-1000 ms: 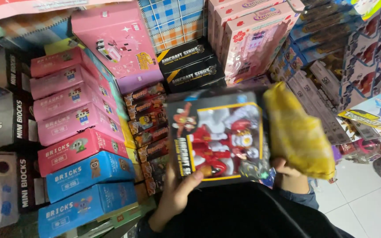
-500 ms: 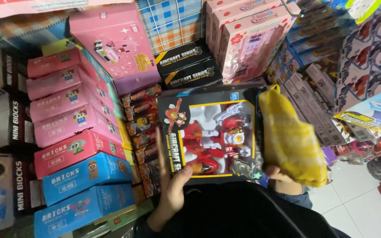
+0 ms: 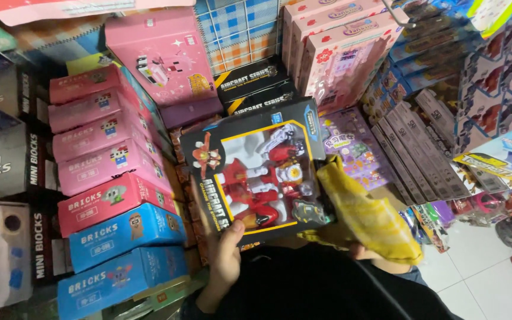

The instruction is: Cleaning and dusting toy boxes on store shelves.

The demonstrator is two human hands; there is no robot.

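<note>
- The left hand (image 3: 225, 252) grips the lower left corner of a black toy box (image 3: 255, 172), thumb on the front face and the other fingers curled out of sight behind it; it is closed firmly on the cardboard.
- The right hand (image 3: 360, 252) is almost wholly hidden under a yellow cloth (image 3: 365, 216) bunched over it; it sits at the box's lower right corner, but whether the fingers pinch the box or only the cloth, I cannot tell.
- The toy box is held up in front of the chest, tilted a little, its clear window showing a red and white robot figure (image 3: 265, 184) with loose parts beside it.
- Behind it stand stacked goods: pink brick boxes (image 3: 99, 139) and blue brick boxes (image 3: 125, 228) to the left, two flat black boxes (image 3: 255, 86) just above, tall pink cartons (image 3: 342, 50) to the upper right.
- A purple sticker pack (image 3: 354, 148) lies just beside the box's right edge.
- To handle it well, I would judge that the left thumb should stay off the thin window, with the weight carried at the stiff corners.
- The cloth can make the right-side hold slippery, so the box is best kept level and close to the body.
</note>
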